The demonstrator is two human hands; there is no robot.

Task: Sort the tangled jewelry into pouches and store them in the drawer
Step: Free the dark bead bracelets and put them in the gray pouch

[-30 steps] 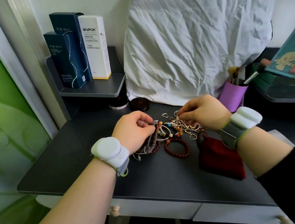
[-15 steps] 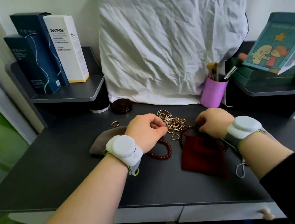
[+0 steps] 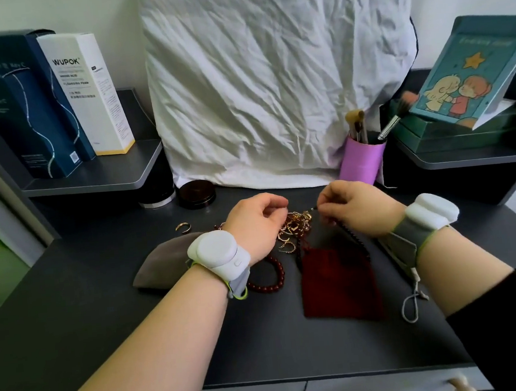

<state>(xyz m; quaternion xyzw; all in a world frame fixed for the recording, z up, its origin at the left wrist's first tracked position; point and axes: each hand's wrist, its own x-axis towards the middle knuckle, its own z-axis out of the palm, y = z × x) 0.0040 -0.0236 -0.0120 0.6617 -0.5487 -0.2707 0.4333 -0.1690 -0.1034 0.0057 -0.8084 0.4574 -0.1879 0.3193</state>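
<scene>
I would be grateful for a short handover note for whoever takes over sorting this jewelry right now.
Left hand: fingers curled at the gold tangle; whether it pinches a piece is unclear.
Right hand: pinches a dark beaded strand, lifted and trailing down over the red pouch.
On the desk: the grey pouch by the left wrist, a red bead bracelet, one loose gold ring.
Done: nothing visibly pouched.
Left: untangle, fill the pouches, and store them in the drawer, which is closed.
</scene>
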